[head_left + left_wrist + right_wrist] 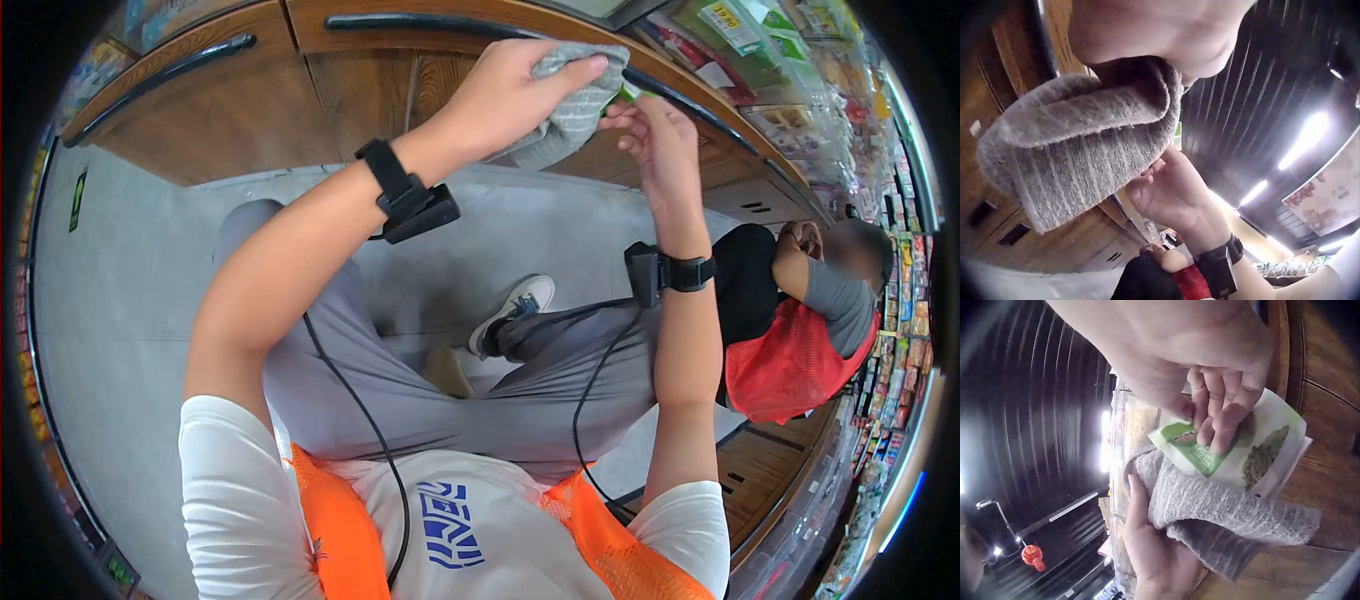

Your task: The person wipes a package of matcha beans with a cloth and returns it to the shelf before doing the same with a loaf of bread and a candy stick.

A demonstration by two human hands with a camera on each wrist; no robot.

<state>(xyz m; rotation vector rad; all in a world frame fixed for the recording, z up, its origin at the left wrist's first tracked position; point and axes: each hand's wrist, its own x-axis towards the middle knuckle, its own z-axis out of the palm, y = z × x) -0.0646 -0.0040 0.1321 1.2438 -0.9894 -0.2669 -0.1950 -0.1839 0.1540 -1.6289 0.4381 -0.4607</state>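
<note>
A grey cloth with pale stripes (575, 118) is bunched up and folded over in my left hand (515, 95), which grips it with the thumb on top. Right beside it, the fingers of my right hand (662, 150) pinch a flat white and green packet (1279, 431). Dark leafy pieces are pictured on the packet's front. In the right wrist view the cloth (1222, 509) overlaps the packet's lower edge. From the left wrist, the cloth (1072, 169) covers nearly all of the packet.
Wooden cabinets (350, 100) with long black handles (180, 75) stand just beyond my hands. Bagged goods (760, 50) fill the shelf at upper right. A person in a red vest (790, 360) sits close on the right. Cables (360, 405) run from both wrist cameras.
</note>
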